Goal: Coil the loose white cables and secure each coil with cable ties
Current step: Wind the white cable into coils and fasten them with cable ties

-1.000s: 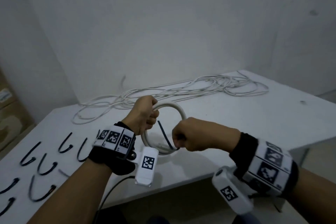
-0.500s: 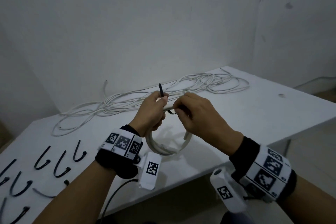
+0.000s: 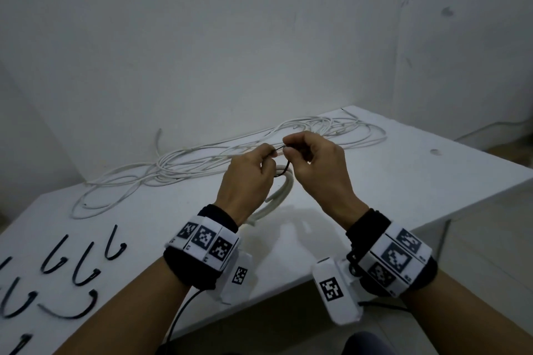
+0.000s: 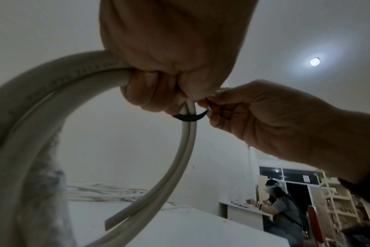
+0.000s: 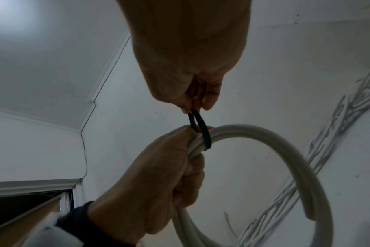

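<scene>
Left hand (image 3: pixel 245 179) grips the top of the white cable coil (image 4: pixel 32 127), fingers curled round the bundled strands; the coil hangs below the fist, held up off the bench (image 3: pixel 375 181) — its lower arc shows beneath the left wrist in the head view. A black cable tie (image 5: pixel 204 132) is looped round the strands just beside the left fingers. Right hand (image 3: pixel 315 167) sits directly to the right of the left hand, nearly touching it, and pinches both ends of the tie together between thumb and fingertips, just above the coil. One cut end of the cable (image 4: pixel 114 220) points out at the bottom of the coil. Beyond both hands, on the far side of the bench, lies the loose cable tangle (image 3: pixel 230 158) — uncoiled, spread wide. Out past the left forearm, spare black ties (image 3: pixel 83 265) lie on the bench, each bent into a hook shape, apart from one another.
</scene>
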The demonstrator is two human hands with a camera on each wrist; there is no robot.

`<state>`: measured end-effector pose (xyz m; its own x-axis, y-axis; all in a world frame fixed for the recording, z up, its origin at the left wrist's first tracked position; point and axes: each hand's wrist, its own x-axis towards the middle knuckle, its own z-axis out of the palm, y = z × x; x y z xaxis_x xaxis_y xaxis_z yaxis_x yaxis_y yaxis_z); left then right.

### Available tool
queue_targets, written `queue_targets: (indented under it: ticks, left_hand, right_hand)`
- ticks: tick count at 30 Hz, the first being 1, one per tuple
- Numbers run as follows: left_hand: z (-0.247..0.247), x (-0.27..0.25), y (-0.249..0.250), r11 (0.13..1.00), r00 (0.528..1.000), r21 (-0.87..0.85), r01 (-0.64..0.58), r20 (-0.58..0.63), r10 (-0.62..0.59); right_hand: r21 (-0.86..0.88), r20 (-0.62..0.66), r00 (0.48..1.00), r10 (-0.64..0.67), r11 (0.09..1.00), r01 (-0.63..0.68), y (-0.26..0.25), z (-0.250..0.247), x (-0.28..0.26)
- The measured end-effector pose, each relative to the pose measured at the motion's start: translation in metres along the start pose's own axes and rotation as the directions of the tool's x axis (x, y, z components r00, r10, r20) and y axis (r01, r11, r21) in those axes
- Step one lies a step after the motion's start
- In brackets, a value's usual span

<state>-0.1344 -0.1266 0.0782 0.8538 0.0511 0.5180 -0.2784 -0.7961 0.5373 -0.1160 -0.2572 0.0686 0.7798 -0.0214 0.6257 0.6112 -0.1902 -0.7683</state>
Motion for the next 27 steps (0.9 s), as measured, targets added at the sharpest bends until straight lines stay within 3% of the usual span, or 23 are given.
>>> queue_targets:
  ticks: [8,18,23,25,27]
  left_hand:
    - [-0.003,-0.004,0.004,0.979,0.996,0.181,-0.090,-0.005,0.093]
    - [-0.004,-0.006,0.006,0.977,0.987,0.143,-0.160,0.017,0.159]
    - [-0.010,-0.001,0.008,0.992,0.997,0.105,-0.071,0.027,0.069]
    - [-0.013,0.000,0.010,0.999,0.996,0.045,-0.005,0.087,0.002]
    - [-0.015,-0.001,0.012,0.996,0.983,-0.072,0.060,0.175,-0.047]
  right_hand:
    - [-0.062,0.012,0.999,-0.037,0.997,0.038,0.005,0.001,-0.002]
    - [-0.075,0.125,0.988,-0.087,0.992,0.096,0.001,0.001,-0.002]
    - [0.147,0.092,0.994,0.066,0.986,-0.080,-0.002,0.000,0.000]
    - [0.226,0.071,0.992,0.102,0.967,-0.115,0.000,-0.002,0.001]
    - [0.181,0.067,0.994,0.082,0.979,-0.093,0.003,-0.002,0.005]
